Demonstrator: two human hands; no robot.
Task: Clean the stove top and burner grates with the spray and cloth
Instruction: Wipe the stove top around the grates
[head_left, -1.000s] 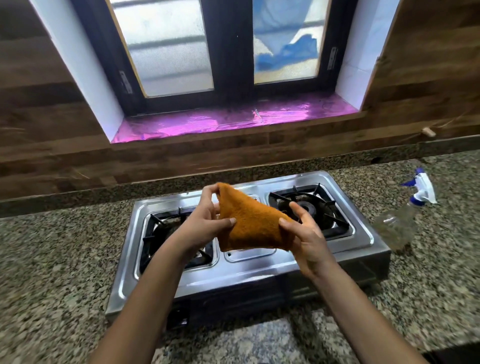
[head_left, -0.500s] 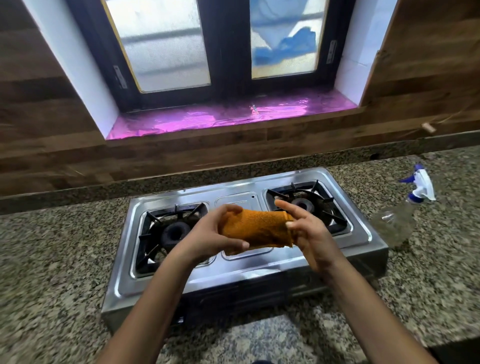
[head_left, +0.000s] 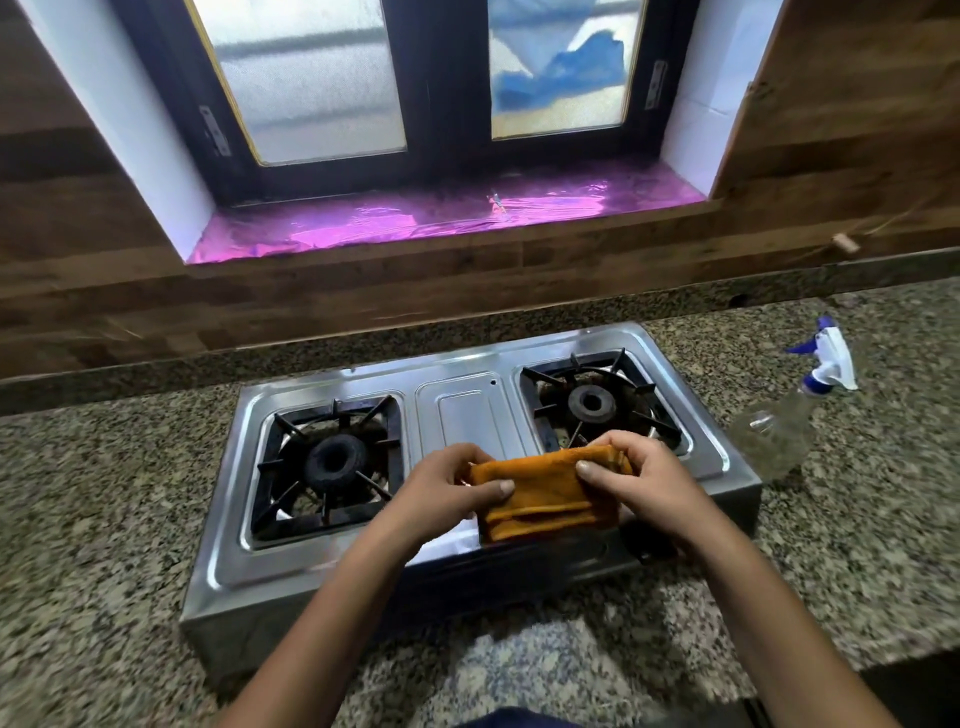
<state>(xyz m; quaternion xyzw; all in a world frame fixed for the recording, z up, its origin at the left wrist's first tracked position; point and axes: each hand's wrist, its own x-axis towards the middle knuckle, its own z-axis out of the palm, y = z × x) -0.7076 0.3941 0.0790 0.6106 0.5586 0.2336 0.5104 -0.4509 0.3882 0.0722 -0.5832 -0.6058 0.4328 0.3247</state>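
While held: 1 cloth, 2 grates.

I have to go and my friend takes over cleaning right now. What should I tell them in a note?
Left hand and right hand: both grip the folded orange cloth, held over the stove's front middle.
Spray bottle: stands on the counter right of the stove, untouched.
Both burner grates sit in place and look grimy.
Done: cloth folded.
Left: spray, wipe the top, clean both grates.
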